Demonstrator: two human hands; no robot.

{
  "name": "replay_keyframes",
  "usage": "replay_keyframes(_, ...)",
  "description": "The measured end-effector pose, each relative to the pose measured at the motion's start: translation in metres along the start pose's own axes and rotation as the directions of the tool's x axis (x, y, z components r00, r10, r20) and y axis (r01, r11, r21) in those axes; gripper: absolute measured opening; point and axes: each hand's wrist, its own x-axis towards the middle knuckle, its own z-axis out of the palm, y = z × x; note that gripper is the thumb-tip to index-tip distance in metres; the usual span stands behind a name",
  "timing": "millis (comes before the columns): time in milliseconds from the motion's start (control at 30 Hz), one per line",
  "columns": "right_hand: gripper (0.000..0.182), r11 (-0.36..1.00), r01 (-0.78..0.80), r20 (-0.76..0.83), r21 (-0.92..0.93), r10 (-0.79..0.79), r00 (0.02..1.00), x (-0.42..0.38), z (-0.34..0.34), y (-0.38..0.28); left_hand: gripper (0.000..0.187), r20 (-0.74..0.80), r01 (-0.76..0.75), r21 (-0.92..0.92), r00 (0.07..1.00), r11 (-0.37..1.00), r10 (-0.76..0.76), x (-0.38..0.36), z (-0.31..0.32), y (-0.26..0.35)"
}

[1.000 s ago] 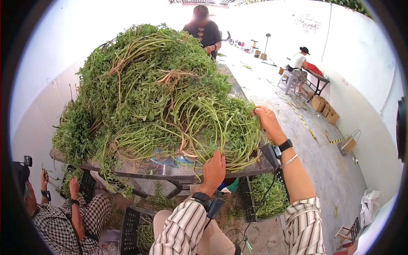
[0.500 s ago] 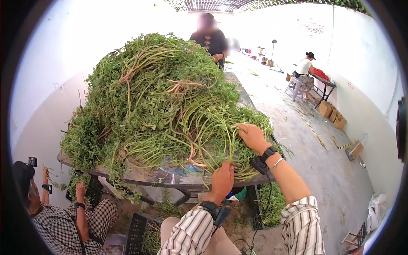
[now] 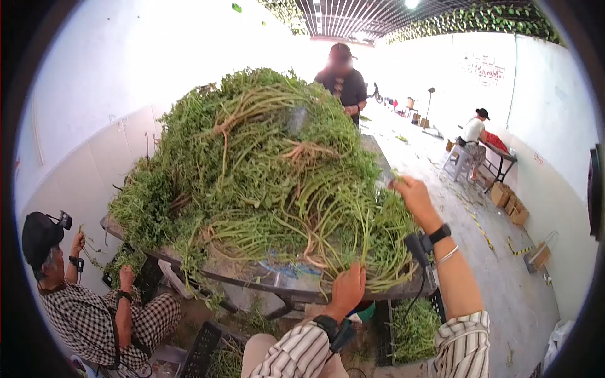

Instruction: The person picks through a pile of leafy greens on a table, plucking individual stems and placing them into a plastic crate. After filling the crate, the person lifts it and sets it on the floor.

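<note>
A large heap of leafy green plants with long stems and pale, pinkish roots covers the table in front of me. At the table's near edge my left hand is closed round the lower end of a green stem, which rises from its fingers against the heap. My right hand is raised beside the right side of the heap, thumb and fingers pinched on a small green sprig. Most of that sprig is hidden or too small to make out.
Under the table's front edge stand a dark crate of greens and another black crate. A seated person handles stems at left. Another person stands behind the heap; a third sits far right.
My right hand has moved up and away to the right from the stem above my left hand. My left hand still grips its stem. The whole view has shifted.
</note>
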Motion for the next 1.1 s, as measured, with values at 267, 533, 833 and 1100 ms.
replay_keyframes(267,0.024,0.902,0.403,0.268,-0.154,-0.354,0.896,-0.038,0.005,-0.021,0.02,-0.015,-0.015,-0.009,1.0,1.0,0.015,0.005,-0.005,0.007)
replay_keyframes(533,0.02,0.486,0.734,0.573,-0.474,-0.463,0.676,-0.049,0.023,-0.025,0.019,0.052,-0.003,0.012,0.999,1.0,0.003,0.014,-0.02,0.017)
replay_keyframes(833,0.009,0.695,0.48,0.282,-0.536,-0.388,0.877,-0.065,0.027,0.004,0.021,0.002,-0.022,-0.003,1.0,1.0,0.022,0.013,-0.014,0.015)
replay_keyframes(1100,0.029,0.998,0.063,-0.264,-0.013,-0.065,0.962,-0.073,-0.042,0.027,0.018,-0.095,-0.092,-0.005,0.991,0.996,0.091,0.012,-0.002,-0.001)
